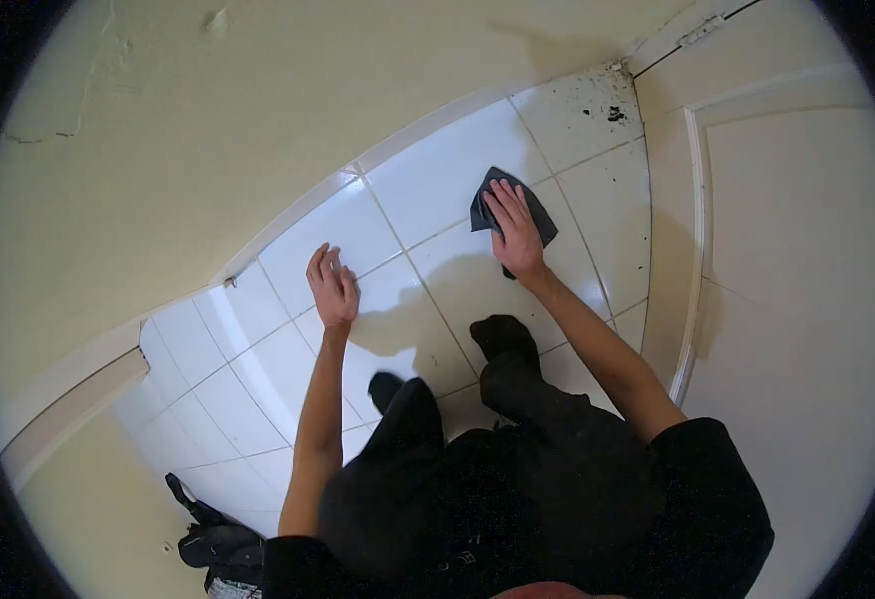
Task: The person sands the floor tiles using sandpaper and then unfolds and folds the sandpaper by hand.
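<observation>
A dark grey cloth (540, 214) lies on the white tiled floor (437, 155). My right hand (517, 228) presses flat on top of it, fingers stretched out over the cloth, which shows on both sides of the hand. To the left, my left hand (334, 288) is over the tiles near the wall, holding nothing, with its fingers slightly bent and apart. Dark specks of dirt (614, 114) mark the tiles in the far right corner.
A cream wall (208, 130) with a white skirting runs along the far side. At the right stands a white door (807, 230) in its frame. A black bag (220, 544) sits at the lower left. My feet in dark socks (504, 337) are below my hands.
</observation>
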Demonstrator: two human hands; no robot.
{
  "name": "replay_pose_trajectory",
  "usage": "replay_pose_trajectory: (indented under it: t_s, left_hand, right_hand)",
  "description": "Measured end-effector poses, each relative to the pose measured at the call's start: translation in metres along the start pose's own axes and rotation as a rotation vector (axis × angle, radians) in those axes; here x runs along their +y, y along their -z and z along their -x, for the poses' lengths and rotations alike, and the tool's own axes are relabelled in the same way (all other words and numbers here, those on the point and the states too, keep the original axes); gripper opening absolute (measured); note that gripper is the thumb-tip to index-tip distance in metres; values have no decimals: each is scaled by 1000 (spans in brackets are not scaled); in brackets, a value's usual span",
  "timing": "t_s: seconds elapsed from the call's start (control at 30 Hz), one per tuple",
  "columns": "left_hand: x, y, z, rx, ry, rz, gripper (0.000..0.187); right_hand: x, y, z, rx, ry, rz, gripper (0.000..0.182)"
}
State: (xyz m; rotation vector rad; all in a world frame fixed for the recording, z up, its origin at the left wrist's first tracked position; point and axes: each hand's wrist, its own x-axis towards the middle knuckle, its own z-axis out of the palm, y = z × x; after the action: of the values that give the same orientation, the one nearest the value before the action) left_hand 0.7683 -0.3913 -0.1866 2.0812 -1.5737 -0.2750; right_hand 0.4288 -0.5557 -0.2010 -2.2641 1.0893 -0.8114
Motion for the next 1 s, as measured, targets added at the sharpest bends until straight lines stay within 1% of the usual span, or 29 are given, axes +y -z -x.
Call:
replay_pose_trajectory:
  t_s: [0.07,0.17,0.2,0.27,0.37,0.5,0.63,0.77,0.87,0.97,1.0]
  left_hand:
    - [-2,0,3,11,35,12,40]
    - [-2,4,3,-5,34,30,39]
    - [-1,4,1,10,25,28,38]
    - [-1,3,2,32,1,29,38]
    - [-13,-1,4,12,-17,1,37]
    - [0,3,5,8,57,39,36]
    - [-2,0,4,22,54,52,36]
    - [-2,-1,5,58,71,79,36]
    - [-2,0,4,44,63,40,35]
    - [0,0,5,53,102,98,35]
    - [0,1,5,50,88,81,35]
  right_hand:
    - [1,-1,2,15,27,-104,61]
    - [-16,-3,-8,-171,271,-159,59]
    - [-19,-14,-14,-245,388,-146,60]
    - [-33,-32,-29,-411,465,-32,59]
    - [-36,-46,-63,-453,451,21,57]
    - [-24,-56,-89,-321,339,239,56]
    - [-14,-49,-101,-246,260,193,56]
    - [-11,-43,-108,-210,170,242,59]
    - [-8,-46,-107,-154,93,254,59]
    - [-5,-46,-108,-87,-22,280,60]
    - [-5,-46,-108,-68,-61,300,60]
